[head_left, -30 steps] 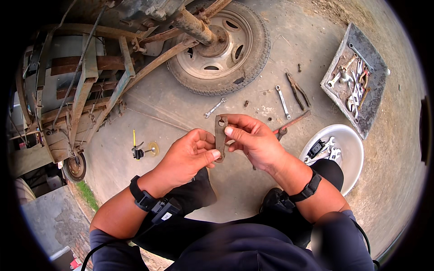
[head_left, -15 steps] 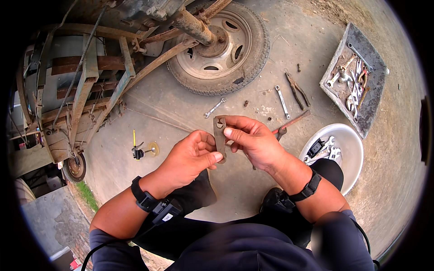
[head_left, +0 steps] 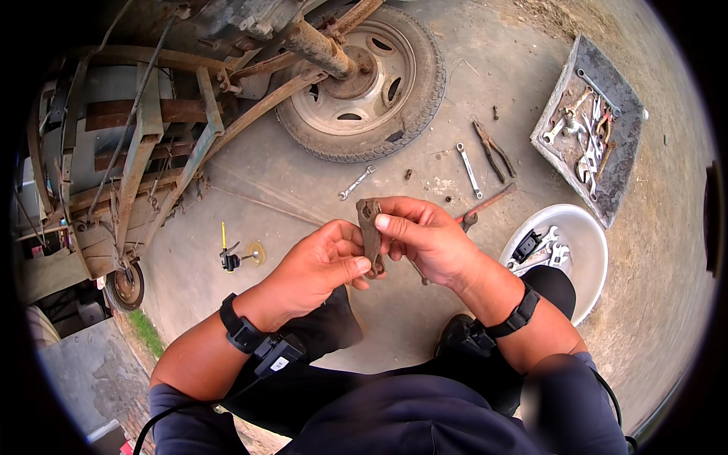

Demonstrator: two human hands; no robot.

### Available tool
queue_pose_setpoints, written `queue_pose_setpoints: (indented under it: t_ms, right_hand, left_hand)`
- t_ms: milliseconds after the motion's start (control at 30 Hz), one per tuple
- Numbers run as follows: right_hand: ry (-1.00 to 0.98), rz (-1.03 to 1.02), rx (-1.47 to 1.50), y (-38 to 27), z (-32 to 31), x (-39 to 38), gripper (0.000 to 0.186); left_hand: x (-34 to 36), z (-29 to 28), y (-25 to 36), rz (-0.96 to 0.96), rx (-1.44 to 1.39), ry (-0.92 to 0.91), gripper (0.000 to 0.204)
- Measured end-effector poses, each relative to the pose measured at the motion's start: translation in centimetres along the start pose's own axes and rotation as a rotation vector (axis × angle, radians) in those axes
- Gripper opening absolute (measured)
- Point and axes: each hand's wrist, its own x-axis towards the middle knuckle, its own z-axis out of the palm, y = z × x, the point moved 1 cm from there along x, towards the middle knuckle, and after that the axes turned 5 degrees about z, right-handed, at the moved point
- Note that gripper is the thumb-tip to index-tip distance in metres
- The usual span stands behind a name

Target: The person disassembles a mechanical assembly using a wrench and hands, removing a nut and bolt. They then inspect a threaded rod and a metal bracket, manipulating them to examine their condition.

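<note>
Between my two hands is a rusty brown metal link [head_left: 369, 233], held nearly upright, with a hole at its top end and another opening at its lower end. My left hand [head_left: 326, 254] pinches the lower part between thumb and fingers. The upper part is gripped by my right hand [head_left: 421, 233], thumb on the near face and fingers behind, partly hidden. On the concrete beyond lie an open-end wrench [head_left: 357, 183], a combination wrench [head_left: 469, 171] and a pair of pliers [head_left: 493, 152]. A red-handled tool [head_left: 489, 203] lies by my right hand, partly covered.
A wheel [head_left: 360, 83] with a rusty axle and frame [head_left: 152, 144] fills the far left. At right stand a grey metal tray [head_left: 626, 148] of tools and a white basin [head_left: 595, 265] holding wrenches. A small yellow-and-black tool [head_left: 231, 258] lies at left.
The metal link has turned in my fingers, showing its edge and more of its thickness instead of its flat face. Both hands keep their hold in nearly the same place.
</note>
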Motion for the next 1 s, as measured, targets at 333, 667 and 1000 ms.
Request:
queue_pose_setpoints:
  t_ms: [333,667,1000]
  right_hand:
    - [-0.017,-0.025,0.024,0.13,-0.15,0.01,0.035]
    - [0.053,-0.070,-0.003,0.45,-0.03,0.02,0.034]
    - [0.083,-0.063,-0.027,0.63,0.04,0.10,0.034]
  left_hand:
    - [-0.04,0.18,0.00,-0.028,0.020,-0.017,0.022]
    - [-0.02,0.50,0.38,-0.010,0.075,0.058,0.025]
    - [0.19,0.40,-0.46,0.049,0.118,0.144,0.028]
